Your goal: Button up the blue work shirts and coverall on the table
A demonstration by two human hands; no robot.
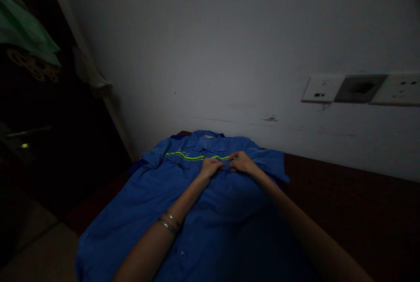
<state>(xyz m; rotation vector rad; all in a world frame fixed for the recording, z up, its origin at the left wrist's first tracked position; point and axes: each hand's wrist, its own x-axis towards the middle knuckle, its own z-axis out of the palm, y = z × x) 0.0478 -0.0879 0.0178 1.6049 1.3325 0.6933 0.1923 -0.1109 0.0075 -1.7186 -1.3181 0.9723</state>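
A blue short-sleeved work shirt (183, 212) with a yellow-green reflective stripe (183, 156) across the chest lies flat, front up, on a dark surface (344, 203), collar toward the wall. My left hand (210, 167) and my right hand (241, 162) meet at the middle of the chest, just below the stripe. Both have their fingers curled and pinched on the shirt's front placket. Two thin bangles (169, 222) sit on my left wrist.
A pale wall (229, 46) rises right behind the shirt, with white socket plates (323, 88) and a dark open recess (361, 87) at the right. At left are a dark doorway, hanging green cloth (22, 28) and tiled floor (36, 247).
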